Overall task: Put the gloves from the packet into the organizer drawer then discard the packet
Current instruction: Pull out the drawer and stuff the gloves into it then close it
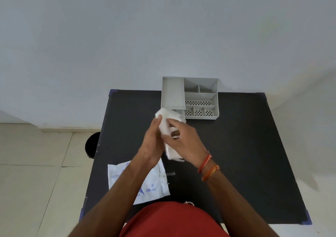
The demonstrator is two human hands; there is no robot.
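A bundle of thin white gloves (pixel 168 127) is held between both hands over the middle of the black table, just in front of the grey organizer (pixel 200 97). My left hand (pixel 151 142) presses the bundle from the left, with its thumb on top. From the right, my right hand (pixel 183 142) grips the same bundle. The organizer's drawer (pixel 179 112) sticks out toward me under its tall left compartment, and the bundle's upper end overlaps the drawer's opening. The white packet (pixel 154 186) with blue print lies flat near the table's front left, partly under my left forearm.
The black table (pixel 245 155) has blue corner caps and stands against a pale wall. A round black bin (pixel 92 146) sits on the tiled floor by the table's left edge. A small grey strip (pixel 170 173) lies beside the packet.
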